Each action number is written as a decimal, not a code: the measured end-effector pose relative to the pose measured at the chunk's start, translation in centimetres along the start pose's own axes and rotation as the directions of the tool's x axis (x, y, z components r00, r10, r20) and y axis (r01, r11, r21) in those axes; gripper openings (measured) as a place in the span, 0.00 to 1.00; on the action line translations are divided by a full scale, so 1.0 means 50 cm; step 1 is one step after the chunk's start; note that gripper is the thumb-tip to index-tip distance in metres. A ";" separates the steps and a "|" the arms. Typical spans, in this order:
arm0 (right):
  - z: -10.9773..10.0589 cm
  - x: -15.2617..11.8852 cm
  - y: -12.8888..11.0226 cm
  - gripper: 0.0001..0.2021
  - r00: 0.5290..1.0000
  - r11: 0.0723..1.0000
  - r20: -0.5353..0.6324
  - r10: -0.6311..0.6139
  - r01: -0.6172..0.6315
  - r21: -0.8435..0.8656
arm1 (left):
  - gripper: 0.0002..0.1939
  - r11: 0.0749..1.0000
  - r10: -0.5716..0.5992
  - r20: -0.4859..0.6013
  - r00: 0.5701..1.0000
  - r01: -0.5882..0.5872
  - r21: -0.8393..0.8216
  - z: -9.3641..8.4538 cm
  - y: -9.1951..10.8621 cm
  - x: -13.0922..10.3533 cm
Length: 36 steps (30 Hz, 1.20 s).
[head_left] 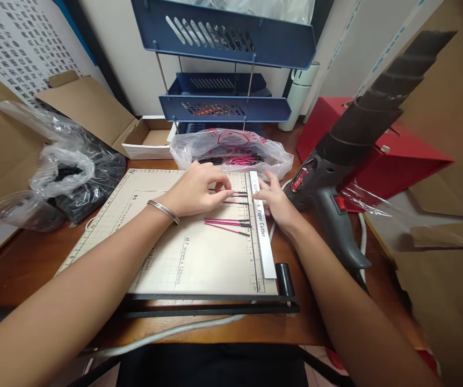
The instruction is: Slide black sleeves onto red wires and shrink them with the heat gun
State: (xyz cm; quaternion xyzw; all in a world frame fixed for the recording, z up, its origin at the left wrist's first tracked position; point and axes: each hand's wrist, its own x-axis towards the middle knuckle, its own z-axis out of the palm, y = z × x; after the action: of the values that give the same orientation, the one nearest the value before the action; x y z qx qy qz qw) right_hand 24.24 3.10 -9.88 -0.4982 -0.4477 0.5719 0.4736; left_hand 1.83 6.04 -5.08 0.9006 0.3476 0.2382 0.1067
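Note:
Thumb and fingertips together, my left hand pinches thin pink wires near the cutting side of a cream paper cutter. Black ends of these wires point toward the cutter's silver strip. My right hand is at the strip's right side, fingers apart, with its fingertips at the strip's edge; part of it is hidden behind the strip. More pink wires with black ends lie loose on the board, just nearer to me than my left hand. The cutter's black handle sits at the near right corner.
Behind the cutter lies a plastic bag with more wires, below a blue tiered rack. A heat gun stands at right before a red box. At left are a bag of black pieces and a clear cup.

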 end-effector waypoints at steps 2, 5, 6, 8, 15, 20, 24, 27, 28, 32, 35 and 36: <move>0.000 0.000 -0.001 0.44 1.000 1.000 0.017 -0.005 0.005 -0.008 | 0.13 0.999 0.003 0.019 1.000 -0.003 -0.032 0.001 0.004 -0.004; -0.001 -0.001 -0.004 0.37 0.996 0.999 0.083 -0.041 0.043 -0.021 | 0.11 0.999 0.027 0.059 0.998 -0.025 -0.036 0.003 0.011 -0.003; -0.002 -0.002 -0.005 0.37 0.994 0.998 0.101 -0.051 0.054 -0.022 | 0.10 0.999 0.037 0.071 0.997 -0.035 -0.030 0.004 0.013 -0.003; -0.003 -0.003 -0.006 0.38 0.990 0.998 0.124 -0.060 0.063 -0.021 | 0.10 0.999 0.048 0.086 0.995 -0.047 -0.016 0.005 0.016 -0.002; 0.001 0.001 -0.005 0.39 0.988 0.997 0.135 -0.076 0.073 0.022 | 0.10 0.997 0.046 0.122 0.991 -0.052 0.048 0.005 0.019 -0.005; 0.003 0.001 -0.004 0.37 0.986 0.996 0.137 -0.092 0.090 0.021 | 0.10 0.997 0.047 0.123 0.991 -0.054 0.058 0.006 0.019 -0.006; 0.002 -0.001 -0.004 0.37 0.986 0.995 0.140 -0.095 0.093 0.019 | 0.10 0.997 0.044 0.126 0.991 -0.052 0.060 0.007 0.018 -0.007; 0.002 -0.002 -0.005 0.38 0.987 0.997 0.137 -0.080 0.079 0.012 | 0.10 0.996 0.051 0.121 0.991 -0.060 0.066 0.007 0.016 -0.007; 0.002 -0.002 -0.005 0.38 0.988 0.997 0.135 -0.079 0.078 0.010 | 0.10 0.996 0.053 0.119 0.991 -0.062 0.067 0.008 0.015 -0.006; 0.001 0.001 -0.002 0.38 0.986 0.995 0.134 -0.097 0.097 0.009 | 0.10 0.996 0.055 0.124 0.991 -0.063 0.059 0.009 0.015 -0.007; 0.001 0.006 0.002 0.37 0.985 0.993 0.124 -0.120 0.121 -0.003 | 0.10 0.997 0.035 0.089 0.995 -0.041 0.068 0.011 0.016 -0.006; 0.002 0.008 0.003 0.36 0.985 0.992 0.117 -0.128 0.130 -0.007 | 0.11 0.996 0.016 0.062 0.998 -0.022 0.084 0.012 0.016 -0.005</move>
State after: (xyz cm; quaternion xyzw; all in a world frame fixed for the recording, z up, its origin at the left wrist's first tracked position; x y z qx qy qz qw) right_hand 24.11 3.44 -10.08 -0.4373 -0.5101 0.5649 0.4791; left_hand 2.44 5.28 -5.41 0.9144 0.3454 0.1968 0.0768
